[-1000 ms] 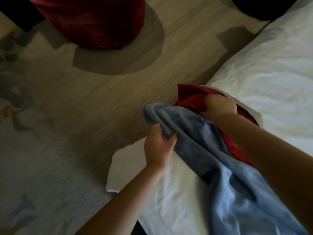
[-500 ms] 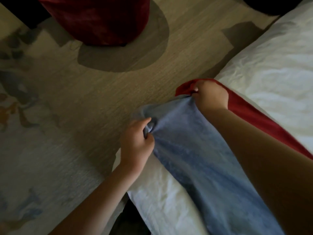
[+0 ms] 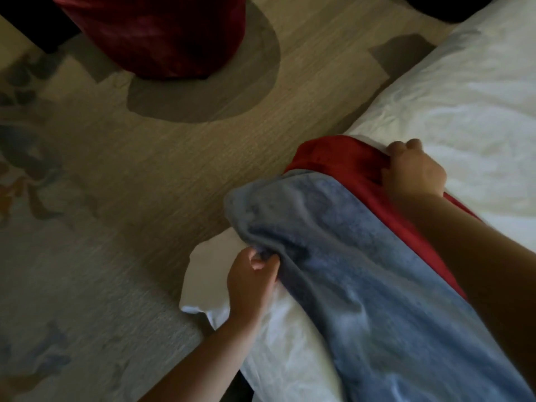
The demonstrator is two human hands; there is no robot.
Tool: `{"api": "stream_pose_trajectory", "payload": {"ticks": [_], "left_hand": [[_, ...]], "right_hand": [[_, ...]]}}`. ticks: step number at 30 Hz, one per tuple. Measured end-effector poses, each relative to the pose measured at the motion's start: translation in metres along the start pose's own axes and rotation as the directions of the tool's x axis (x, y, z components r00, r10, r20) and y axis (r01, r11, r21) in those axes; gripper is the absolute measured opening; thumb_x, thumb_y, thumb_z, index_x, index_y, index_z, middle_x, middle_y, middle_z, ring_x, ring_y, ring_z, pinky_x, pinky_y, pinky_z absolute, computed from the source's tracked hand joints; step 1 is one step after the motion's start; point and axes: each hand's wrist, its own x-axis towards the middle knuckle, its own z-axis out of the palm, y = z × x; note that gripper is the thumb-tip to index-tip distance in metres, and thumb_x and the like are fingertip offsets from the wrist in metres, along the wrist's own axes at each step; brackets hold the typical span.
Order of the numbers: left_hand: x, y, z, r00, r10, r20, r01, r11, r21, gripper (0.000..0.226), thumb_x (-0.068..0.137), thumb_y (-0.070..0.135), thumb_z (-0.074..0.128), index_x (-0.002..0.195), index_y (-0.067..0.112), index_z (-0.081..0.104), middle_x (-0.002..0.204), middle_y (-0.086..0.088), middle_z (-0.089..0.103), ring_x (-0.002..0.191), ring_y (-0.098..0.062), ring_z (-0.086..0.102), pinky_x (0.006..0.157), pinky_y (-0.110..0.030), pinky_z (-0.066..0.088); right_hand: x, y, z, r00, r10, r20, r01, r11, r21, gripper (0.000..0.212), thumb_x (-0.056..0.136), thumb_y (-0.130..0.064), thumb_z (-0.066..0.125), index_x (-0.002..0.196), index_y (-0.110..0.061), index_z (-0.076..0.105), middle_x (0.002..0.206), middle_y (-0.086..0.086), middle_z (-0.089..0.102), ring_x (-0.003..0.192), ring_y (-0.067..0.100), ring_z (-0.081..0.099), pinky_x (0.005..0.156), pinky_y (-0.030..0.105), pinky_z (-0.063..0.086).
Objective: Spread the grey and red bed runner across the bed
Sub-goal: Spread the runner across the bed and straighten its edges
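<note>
The runner [image 3: 362,274] is laid across the near corner of the bed [image 3: 470,91], from the centre of the frame down to the lower right edge. Its grey face is turned up, and a red band is shown along its upper right side. Its end is draped over the bed's edge at the centre of the frame, where it is bunched and rumpled.

The grey edge of the runner is pinched by the left hand [image 3: 249,285], at lower centre, between the thumb and curled fingers. The red edge is gripped by the right hand [image 3: 413,172], at centre right, with the fingers curled over the fabric.

A corner of the white sheet [image 3: 203,274] is seen hanging loose off the bed, just left of the left hand. A patterned carpet [image 3: 130,184] is spread over the left of the frame. A dark red round seat [image 3: 153,33] is set on it at the upper left.
</note>
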Motion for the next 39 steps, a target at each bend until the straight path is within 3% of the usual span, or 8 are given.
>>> {"api": "stream_pose_trajectory", "payload": {"ticks": [8,12,20,24,28,33,36,39], "left_hand": [[-0.009,0.0,0.006,0.984,0.157,-0.082,-0.146,0.981,0.127,0.04,0.072,0.005,0.076,0.104,0.012,0.052,0.086,-0.011,0.067,0.079,-0.023,0.066,0.072,-0.04,0.056],[-0.014,-0.012,-0.016,0.976,0.159,-0.152,-0.141,0.983,0.118,0.046,0.073,0.007,0.078,0.11,0.018,0.053,0.085,0.002,0.067,0.077,-0.01,0.066,0.066,-0.028,0.053],[-0.022,-0.023,-0.012,0.983,-0.011,-0.183,0.003,0.999,-0.046,0.019,0.078,0.017,0.075,0.068,0.015,0.059,0.066,-0.002,0.058,0.068,-0.02,0.056,0.066,-0.034,0.044],[-0.032,-0.025,-0.002,0.987,-0.148,-0.064,0.132,0.97,-0.202,0.008,0.083,0.025,0.068,0.083,0.023,0.06,0.091,-0.005,0.066,0.083,-0.018,0.065,0.066,-0.028,0.052],[-0.042,-0.028,-0.004,0.974,0.185,-0.134,-0.193,0.98,-0.051,0.011,0.087,0.01,0.054,0.083,0.017,0.061,0.086,-0.009,0.065,0.081,-0.017,0.062,0.072,-0.034,0.049],[-0.038,-0.025,-0.016,0.678,0.735,-0.017,-0.675,0.632,0.382,0.029,0.08,-0.01,0.055,0.103,0.004,0.065,0.097,-0.007,0.068,0.09,-0.021,0.065,0.081,-0.03,0.05],[-0.018,-0.013,-0.022,0.572,0.77,0.282,-0.767,0.381,0.516,0.037,0.081,-0.007,0.057,0.117,0.0,0.062,0.116,-0.015,0.065,0.108,-0.026,0.061,0.096,-0.034,0.046],[0.004,-0.001,-0.016,0.496,0.638,0.588,-0.828,0.145,0.541,0.049,0.082,0.006,0.062,0.13,0.004,0.053,0.132,-0.012,0.056,0.124,-0.024,0.051,0.107,-0.034,0.038]], "right_hand": [[0.007,0.013,0.002,0.995,-0.091,-0.029,0.091,0.996,0.018,0.026,0.086,0.002,0.049,0.11,-0.001,0.059,0.103,0.025,0.057,0.093,0.045,0.057,0.071,0.042,0.045],[0.028,0.026,-0.011,0.988,0.072,-0.139,-0.035,0.968,0.249,0.032,0.079,0.004,0.045,0.102,-0.003,0.066,0.105,0.027,0.06,0.097,0.047,0.056,0.08,0.045,0.048],[0.003,0.013,0.001,0.998,-0.008,-0.059,0.024,0.961,0.277,0.046,0.086,-0.001,0.049,0.13,-0.011,0.045,0.125,0.024,0.047,0.102,0.048,0.055,0.078,0.047,0.046],[-0.051,-0.015,-0.009,0.968,-0.181,-0.175,0.219,0.948,0.231,0.039,0.082,-0.006,0.049,0.121,-0.01,0.049,0.121,0.019,0.045,0.101,0.042,0.053,0.071,0.046,0.046],[-0.134,-0.03,-0.018,0.9,-0.372,-0.229,0.435,0.81,0.394,0.019,0.084,-0.018,0.053,0.101,-0.015,0.06,0.099,0.01,0.059,0.086,0.032,0.059,0.064,0.042,0.05],[-0.231,-0.044,-0.016,0.76,-0.578,-0.298,0.642,0.596,0.482,0.007,0.075,-0.022,0.059,0.077,-0.016,0.063,0.062,0.003,0.062,0.054,0.027,0.062,0.042,0.033,0.048],[-0.253,-0.045,0.006,0.751,-0.619,-0.229,0.657,0.669,0.347,0.016,0.073,-0.033,0.068,0.073,-0.017,0.064,0.063,0.001,0.062,0.051,0.025,0.061,0.038,0.027,0.045],[-0.252,-0.04,0.026,0.877,-0.478,-0.056,0.478,0.853,0.209,0.031,0.075,-0.05,0.067,0.083,-0.019,0.067,0.08,0.003,0.066,0.066,0.027,0.067,0.051,0.029,0.047]]}}
